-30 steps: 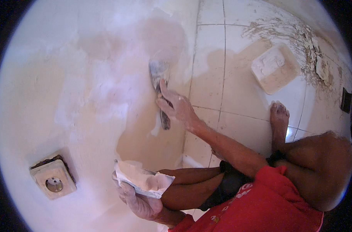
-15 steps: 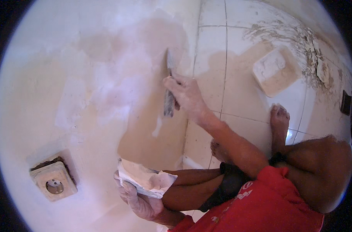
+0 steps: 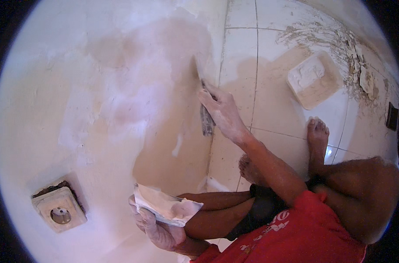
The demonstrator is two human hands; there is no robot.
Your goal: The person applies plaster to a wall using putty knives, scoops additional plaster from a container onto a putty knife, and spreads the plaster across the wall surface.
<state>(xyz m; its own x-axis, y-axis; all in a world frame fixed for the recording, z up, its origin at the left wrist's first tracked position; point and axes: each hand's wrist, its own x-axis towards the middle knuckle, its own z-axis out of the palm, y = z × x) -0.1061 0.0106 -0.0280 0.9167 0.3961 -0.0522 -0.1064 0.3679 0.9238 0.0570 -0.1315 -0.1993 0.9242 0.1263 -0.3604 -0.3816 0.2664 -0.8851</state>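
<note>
My right hand (image 3: 221,109) is closed round the dark handle of a putty knife (image 3: 206,120). The knife's thin blade points up and away, at or close to the plastered wall (image 3: 164,87); whether its edge touches cannot be made out. Lower down, my left hand (image 3: 157,230) grips a flat plate (image 3: 164,204) from beneath, fingers bent round its edge. Pale, creamy filler (image 3: 157,197) lies spread over that plate. Darker, damp-looking patches and whitish smears mark the wall about the blade.
A plastic tub (image 3: 311,101) with white filler stands on the tiled floor (image 3: 276,111), beyond my bare foot (image 3: 317,133). Dried debris (image 3: 366,81) lies along the far right edge. A wall socket (image 3: 61,212) sits loose from its opening at lower left.
My right hand has moved slightly right and toward me with the putty knife, whose blade has tilted. My left hand with the plate has barely shifted.
</note>
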